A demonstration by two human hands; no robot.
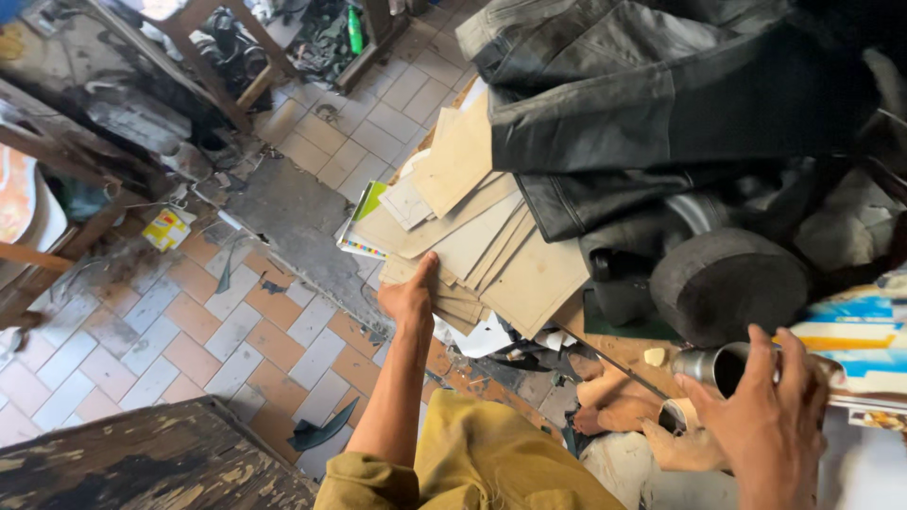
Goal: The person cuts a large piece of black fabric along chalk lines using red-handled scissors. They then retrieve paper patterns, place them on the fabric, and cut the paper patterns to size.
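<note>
Left hand (409, 297) reaching forward, arm extended from an olive-yellow sleeve (364, 477), fingers pushed in under the near edge of a stack of tan card sheets (491, 241), thumb up against the lowest sheets. Grip closed on the stack's lower-left corner; fingertips hidden under the card. Sheets fanned unevenly, corners pointing different ways, a green-edged booklet (367, 212) poking out at the stack's left side, white paper scraps (487, 335) below it.

Right hand (767, 416) low at right, well apart from the stack, wrapped around a dark metal can (718, 366), open mouth of the can turned toward the camera. Fingers curled over the can's top and far side, holding it firmly. Roll of tape (678, 416) just beside and below the can.

Above the stack: a heap of dark grey leather garments (652, 104), lower fold resting on the upper sheets. Right of the stack, between the two hands: a rounded dark felt block (727, 283) and other black pieces. Colourful printed paper (850, 335) at far right, behind the right hand.

Floor of orange and pale tiles (179, 331), dusty, littered. Worn wooden tabletop (142, 463) at lower left. Wooden frame legs (203, 61) at upper left, a green bottle (355, 30) near the top edge.
</note>
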